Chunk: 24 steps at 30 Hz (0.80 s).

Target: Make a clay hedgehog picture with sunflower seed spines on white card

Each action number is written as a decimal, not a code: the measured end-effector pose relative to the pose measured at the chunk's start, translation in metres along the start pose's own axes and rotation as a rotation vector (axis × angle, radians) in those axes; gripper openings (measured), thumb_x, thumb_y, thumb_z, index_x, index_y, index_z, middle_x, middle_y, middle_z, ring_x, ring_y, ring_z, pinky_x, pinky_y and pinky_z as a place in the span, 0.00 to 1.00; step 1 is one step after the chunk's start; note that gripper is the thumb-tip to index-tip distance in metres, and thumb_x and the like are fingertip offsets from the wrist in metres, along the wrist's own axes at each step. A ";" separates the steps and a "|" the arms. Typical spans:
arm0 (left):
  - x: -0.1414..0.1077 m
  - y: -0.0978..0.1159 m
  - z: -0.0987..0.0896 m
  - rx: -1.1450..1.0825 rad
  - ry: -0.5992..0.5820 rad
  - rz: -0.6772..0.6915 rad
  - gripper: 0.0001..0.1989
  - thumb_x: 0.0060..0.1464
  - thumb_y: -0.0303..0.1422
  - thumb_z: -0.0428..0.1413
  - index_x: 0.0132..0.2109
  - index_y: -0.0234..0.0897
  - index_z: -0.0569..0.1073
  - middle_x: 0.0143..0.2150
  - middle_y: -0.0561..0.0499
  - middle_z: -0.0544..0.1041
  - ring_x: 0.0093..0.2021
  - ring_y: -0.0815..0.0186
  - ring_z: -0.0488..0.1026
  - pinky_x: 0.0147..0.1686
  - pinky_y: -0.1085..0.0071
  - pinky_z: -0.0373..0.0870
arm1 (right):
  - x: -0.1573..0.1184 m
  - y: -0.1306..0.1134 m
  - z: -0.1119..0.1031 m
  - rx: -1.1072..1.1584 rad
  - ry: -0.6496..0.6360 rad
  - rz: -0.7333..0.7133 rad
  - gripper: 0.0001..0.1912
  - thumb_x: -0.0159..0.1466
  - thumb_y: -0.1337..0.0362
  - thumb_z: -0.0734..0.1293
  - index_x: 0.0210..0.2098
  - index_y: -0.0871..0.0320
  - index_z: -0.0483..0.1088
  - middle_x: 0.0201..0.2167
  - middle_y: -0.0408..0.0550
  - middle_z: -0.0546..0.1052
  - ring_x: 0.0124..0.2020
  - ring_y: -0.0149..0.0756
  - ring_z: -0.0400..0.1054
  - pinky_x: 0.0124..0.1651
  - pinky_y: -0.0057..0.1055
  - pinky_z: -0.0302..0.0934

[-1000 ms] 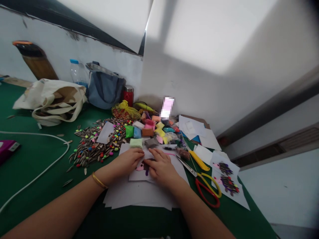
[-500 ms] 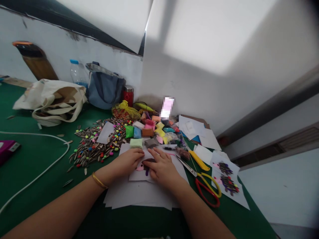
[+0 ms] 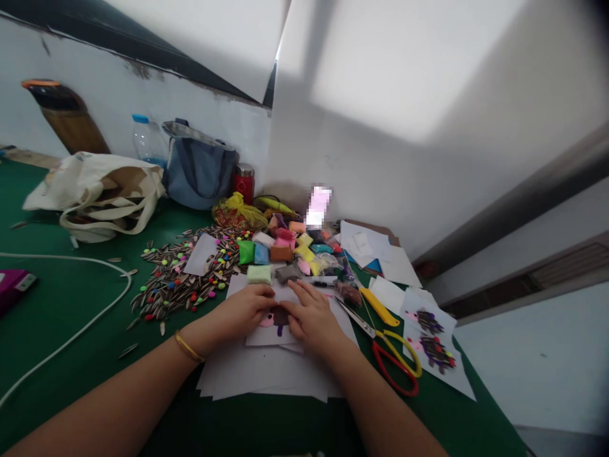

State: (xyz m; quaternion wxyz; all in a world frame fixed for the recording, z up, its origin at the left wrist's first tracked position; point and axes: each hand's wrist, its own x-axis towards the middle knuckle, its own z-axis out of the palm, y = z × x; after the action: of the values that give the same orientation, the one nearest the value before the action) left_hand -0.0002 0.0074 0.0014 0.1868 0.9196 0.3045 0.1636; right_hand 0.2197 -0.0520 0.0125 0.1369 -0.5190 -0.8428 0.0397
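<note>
A small clay hedgehog shape lies on a white sheet [image 3: 267, 339], with a pink head [image 3: 267, 320], a brown body [image 3: 280, 319] and purple feet [image 3: 280, 331]. My left hand [image 3: 252, 308] rests on the paper at the shape's upper left, fingers stretched close together. My right hand [image 3: 314, 317] covers its right side, fingers spread and index fingertip at the top edge of the brown clay. Both hands' fingertips nearly meet there. Just beyond them sit a pale green clay pack [image 3: 259, 274] and a grey clay pack [image 3: 288, 273].
Sunflower seeds [image 3: 178, 285] mixed with coloured beads spread at the left. Behind are colourful clay packs [image 3: 281, 252]. Scissors [image 3: 392, 355] and a yellow cutter [image 3: 380, 307] lie right, near finished hedgehog pictures [image 3: 435, 352]. Bags [image 3: 197, 168] and bottles stand along the wall.
My right hand has shifted slightly right and its index finger has moved up, showing more of the brown clay. My left hand stays nearly in place.
</note>
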 end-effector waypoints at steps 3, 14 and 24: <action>0.000 0.003 -0.001 0.007 -0.018 0.000 0.15 0.57 0.25 0.53 0.48 0.39 0.80 0.51 0.43 0.75 0.52 0.58 0.71 0.54 0.61 0.69 | 0.000 0.003 -0.004 -0.004 0.015 0.028 0.20 0.63 0.65 0.63 0.54 0.48 0.73 0.68 0.48 0.59 0.68 0.49 0.49 0.63 0.51 0.48; 0.000 0.008 0.001 0.054 0.008 -0.003 0.17 0.58 0.26 0.53 0.53 0.40 0.75 0.52 0.43 0.73 0.51 0.59 0.70 0.53 0.61 0.69 | 0.000 0.008 -0.003 -0.004 0.060 0.026 0.19 0.63 0.66 0.63 0.52 0.49 0.74 0.67 0.48 0.62 0.67 0.48 0.52 0.62 0.49 0.50; 0.000 0.017 0.003 0.184 -0.017 0.007 0.18 0.58 0.29 0.53 0.55 0.39 0.73 0.50 0.43 0.73 0.51 0.56 0.69 0.54 0.58 0.67 | -0.001 0.019 -0.008 -0.004 0.060 0.025 0.17 0.64 0.66 0.63 0.49 0.49 0.77 0.64 0.49 0.65 0.66 0.47 0.52 0.64 0.47 0.49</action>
State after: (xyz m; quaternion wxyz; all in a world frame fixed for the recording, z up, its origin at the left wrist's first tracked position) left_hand 0.0092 -0.0059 0.0061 0.1035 0.9353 0.3134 0.1279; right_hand 0.2390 -0.0449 0.0164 0.1604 -0.5306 -0.8320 0.0241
